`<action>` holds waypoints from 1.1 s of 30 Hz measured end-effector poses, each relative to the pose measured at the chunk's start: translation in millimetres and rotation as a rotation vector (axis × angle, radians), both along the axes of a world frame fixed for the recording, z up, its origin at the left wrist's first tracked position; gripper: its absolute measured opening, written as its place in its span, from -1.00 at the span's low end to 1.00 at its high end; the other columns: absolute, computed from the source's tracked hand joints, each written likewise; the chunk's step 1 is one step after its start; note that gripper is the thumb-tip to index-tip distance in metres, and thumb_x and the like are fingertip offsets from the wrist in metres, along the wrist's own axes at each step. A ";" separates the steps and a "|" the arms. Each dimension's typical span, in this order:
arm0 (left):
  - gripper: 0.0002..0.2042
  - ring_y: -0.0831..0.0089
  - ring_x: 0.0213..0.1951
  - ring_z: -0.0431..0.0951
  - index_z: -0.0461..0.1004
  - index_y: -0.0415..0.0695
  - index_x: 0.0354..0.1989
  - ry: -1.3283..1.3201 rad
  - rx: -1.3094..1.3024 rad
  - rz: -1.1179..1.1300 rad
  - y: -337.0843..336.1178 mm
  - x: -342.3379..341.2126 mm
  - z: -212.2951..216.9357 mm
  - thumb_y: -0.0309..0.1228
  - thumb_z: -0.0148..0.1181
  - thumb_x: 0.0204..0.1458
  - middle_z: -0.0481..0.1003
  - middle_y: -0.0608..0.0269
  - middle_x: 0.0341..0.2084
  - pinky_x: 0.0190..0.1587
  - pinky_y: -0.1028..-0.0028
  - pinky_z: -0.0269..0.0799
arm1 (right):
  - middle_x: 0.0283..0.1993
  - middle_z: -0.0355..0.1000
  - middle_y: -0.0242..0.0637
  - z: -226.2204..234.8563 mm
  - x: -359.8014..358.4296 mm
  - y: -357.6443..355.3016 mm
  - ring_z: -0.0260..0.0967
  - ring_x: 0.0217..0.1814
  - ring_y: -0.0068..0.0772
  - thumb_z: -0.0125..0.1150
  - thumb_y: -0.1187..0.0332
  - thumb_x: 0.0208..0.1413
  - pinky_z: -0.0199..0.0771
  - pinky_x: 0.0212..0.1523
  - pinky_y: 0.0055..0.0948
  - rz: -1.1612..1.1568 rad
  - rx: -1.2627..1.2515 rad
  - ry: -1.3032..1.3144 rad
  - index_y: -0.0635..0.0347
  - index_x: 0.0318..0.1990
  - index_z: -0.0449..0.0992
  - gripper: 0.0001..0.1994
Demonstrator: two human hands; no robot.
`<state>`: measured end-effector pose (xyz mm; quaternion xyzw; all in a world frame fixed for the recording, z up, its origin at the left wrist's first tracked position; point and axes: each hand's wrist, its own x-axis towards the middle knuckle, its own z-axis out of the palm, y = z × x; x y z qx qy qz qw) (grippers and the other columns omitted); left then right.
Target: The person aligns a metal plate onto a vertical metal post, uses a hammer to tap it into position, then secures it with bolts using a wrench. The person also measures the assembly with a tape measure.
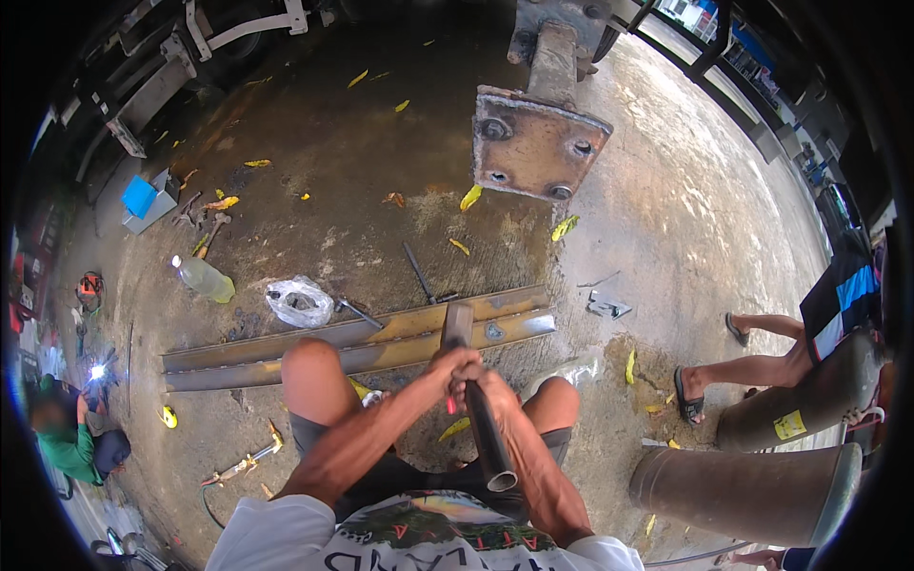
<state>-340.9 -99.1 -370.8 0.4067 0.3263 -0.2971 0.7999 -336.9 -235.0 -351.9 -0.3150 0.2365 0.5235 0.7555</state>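
Both fists meet in front of me around a dark steel tube [486, 433]. My left hand [453, 367] and my right hand [483, 386] are closed on it, close together. The tube's near end is a round open mouth by my lap; its far end reaches over two long steel bars [381, 362] lying side by side on the concrete. Something small and red [451, 406] shows just below my hands; I cannot make out what it is. Beyond the bars rest a hammer [360, 313] and a dark metal rod with a crosspiece [419, 273].
A rusty bolted plate [538, 143] hangs ahead. To the left are a plastic bottle [204, 278], a clear bag [299, 302], a cutting torch [248, 461], a tape measure [168, 416] and a person welding [81, 428]. Large cylinders [743, 490] and another person's leg [747, 371] are on the right.
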 end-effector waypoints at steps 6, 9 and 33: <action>-0.72 0.37 -0.77 0.49 0.53 -0.39 -0.42 -0.402 0.460 0.117 19.7 46.3 154.5 -0.33 0.17 0.10 0.55 0.07 -0.68 -0.81 0.37 0.35 | -0.40 0.34 -0.33 139.6 24.2 29.5 0.34 -0.51 -0.56 0.23 0.44 0.13 0.45 -0.55 -0.52 -0.021 -0.072 -0.690 0.25 -0.09 0.30 -0.73; -0.68 0.44 -0.79 0.40 0.54 -0.31 -0.38 -0.069 0.543 0.055 4.6 29.5 74.4 -0.21 0.29 -0.01 0.48 0.19 -0.69 -0.81 0.39 0.26 | -0.44 0.36 -0.32 73.6 12.3 15.1 0.35 -0.54 -0.51 0.23 0.41 0.12 0.44 -0.56 -0.50 -0.025 -0.089 -0.402 0.24 -0.20 0.39 -0.83; -0.68 0.45 -0.79 0.41 0.48 -0.32 -0.52 -0.444 0.526 0.107 33.3 61.7 165.2 -0.26 0.26 0.06 0.47 0.15 -0.72 -0.80 0.36 0.26 | -0.40 0.38 -0.29 142.3 54.6 41.1 0.37 -0.52 -0.56 0.21 0.42 0.10 0.46 -0.56 -0.53 -0.058 -0.006 -0.764 0.29 -0.10 0.32 -0.73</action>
